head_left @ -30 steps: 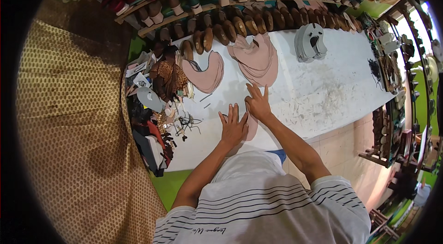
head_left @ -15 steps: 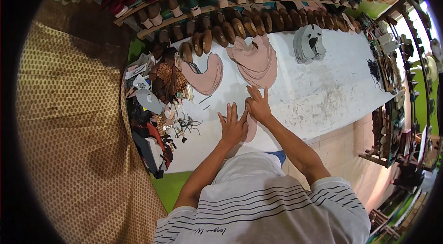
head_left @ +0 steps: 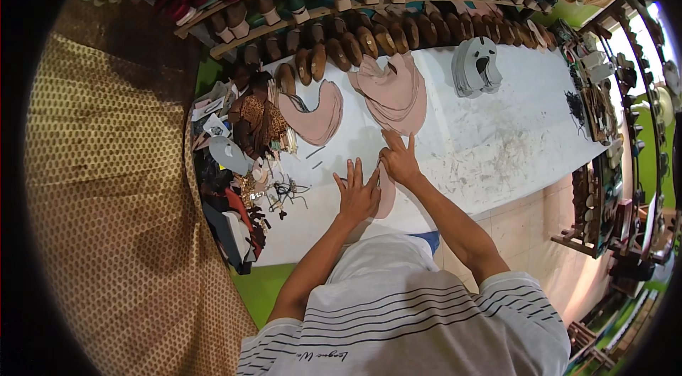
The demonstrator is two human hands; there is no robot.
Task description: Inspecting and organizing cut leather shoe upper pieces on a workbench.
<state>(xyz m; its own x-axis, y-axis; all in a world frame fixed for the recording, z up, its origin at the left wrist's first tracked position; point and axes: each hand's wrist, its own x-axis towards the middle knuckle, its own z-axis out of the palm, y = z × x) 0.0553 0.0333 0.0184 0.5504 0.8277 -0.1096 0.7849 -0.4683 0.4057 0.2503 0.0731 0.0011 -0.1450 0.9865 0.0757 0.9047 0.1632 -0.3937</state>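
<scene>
A pale pink shoe-upper piece (head_left: pixel 386 202) lies flat on the white table near my body, partly covered by my hands. My left hand (head_left: pixel 358 200) rests on its left side, fingers spread and lying flat. At the far end of the piece is my right hand (head_left: pixel 402 163). Two of its fingers stretch forward, apart from each other, while its thumb side touches the piece close to my left fingertips. Beyond my hands sit a fanned stack of pink pieces (head_left: pixel 408 107) and a smaller curved pink stack (head_left: pixel 317 124).
A stack of grey cut pieces (head_left: pixel 469 81) stands at the table's far right. Scraps, including leopard-print material (head_left: pixel 257 120), crowd the left edge beside black cords (head_left: pixel 285 192). Rows of brown shoe lasts (head_left: pixel 348 49) line the back. Dark smudges mark the white tabletop (head_left: pixel 490 156).
Both hands stay at the pink piece with barely any movement. My left index finger has shifted slightly, and the right hand sits a touch farther right.
</scene>
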